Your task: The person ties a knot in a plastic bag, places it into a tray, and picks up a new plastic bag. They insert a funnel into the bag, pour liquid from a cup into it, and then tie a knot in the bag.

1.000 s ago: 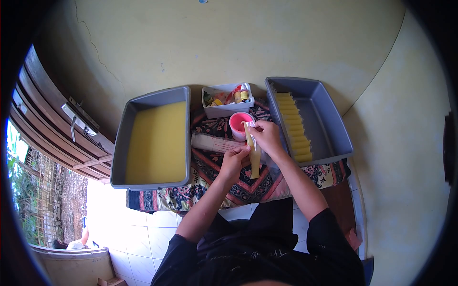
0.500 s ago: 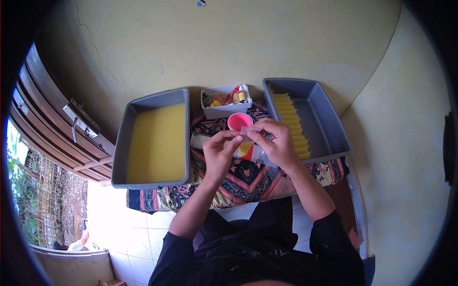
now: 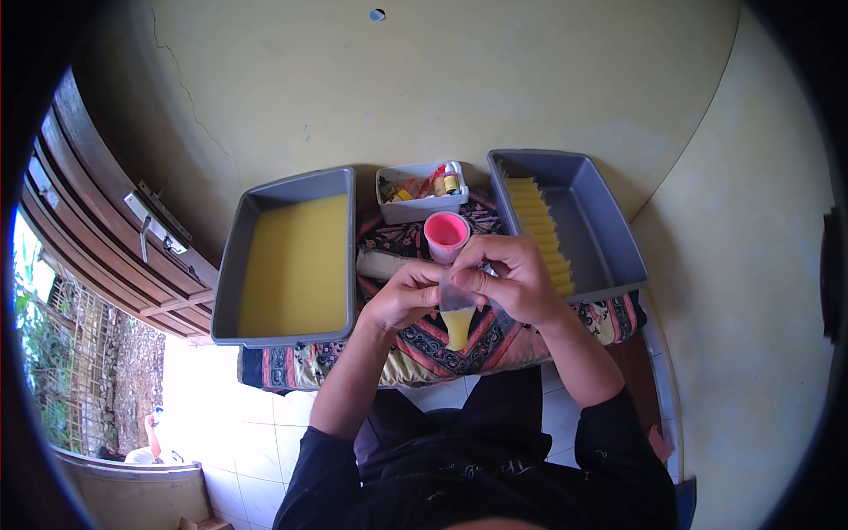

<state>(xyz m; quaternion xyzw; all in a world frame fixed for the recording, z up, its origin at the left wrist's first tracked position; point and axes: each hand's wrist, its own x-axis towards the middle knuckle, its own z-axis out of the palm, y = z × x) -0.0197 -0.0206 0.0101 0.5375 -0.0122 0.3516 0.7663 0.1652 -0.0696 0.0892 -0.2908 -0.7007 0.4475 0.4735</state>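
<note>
yellow-filled bag (image 3: pixel 458 329) | left fingers (image 3: pixel 426 298), right fingers (image 3: pixel 478 282) pinching its top | filled end hanging below

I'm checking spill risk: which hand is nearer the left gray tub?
Left. The left hand is just right of the left gray tub; the right hand is farther right.

Black shirt (image 3: pixel 477 496): small pale lettering (image 3: pixel 444 473) runs across the front; it seems to begin with "Th", and the rest is too small and blurred to read.
Bottle (image 3: pixel 451 182) in the white box (image 3: pixel 424 212): a yellow label, its print too small to make out.
Wall sticker (image 3: pixel 378 15): a small blue, white and dark mark, illegible.
</note>
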